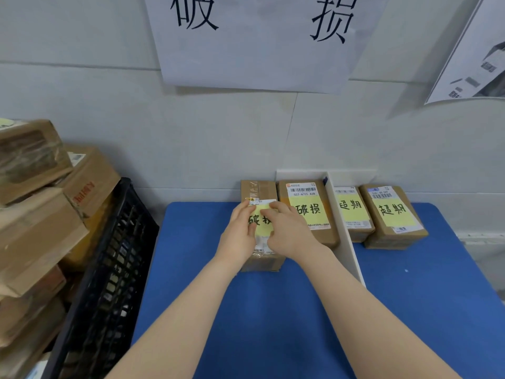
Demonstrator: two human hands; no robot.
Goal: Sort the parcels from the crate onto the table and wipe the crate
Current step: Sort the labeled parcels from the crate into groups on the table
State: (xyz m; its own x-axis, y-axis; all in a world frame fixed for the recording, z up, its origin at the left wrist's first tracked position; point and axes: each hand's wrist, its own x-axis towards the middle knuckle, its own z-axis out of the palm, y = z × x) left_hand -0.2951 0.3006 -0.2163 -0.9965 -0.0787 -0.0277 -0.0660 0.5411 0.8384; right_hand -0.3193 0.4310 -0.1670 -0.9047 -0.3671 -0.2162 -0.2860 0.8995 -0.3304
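Head view. A brown parcel (259, 190) lies flat on the blue tabletop (273, 324), left of a white divider (345, 242). Its long axis runs away from the person toward the wall, with the far end close against the wall. A yellow note (263, 228) on its top face reads upright to the viewer. A second parcel (310, 214) with the same kind of note lies just beside it on the right, parallel to it.

Both hands cover much of the first parcel's top, so only part of the note's writing and the shipping label shows. The black crate (109, 269) stands tilted at the tabletop's left edge, cut off by the frame below; its contents are hard to make out.

The left hand (240, 232) rests on the parcel's left side, fingers (243, 212) nearly straight and lying forward over the label. The right hand (288, 232) presses on the note with fingers (276, 207) extended, gripping nothing.
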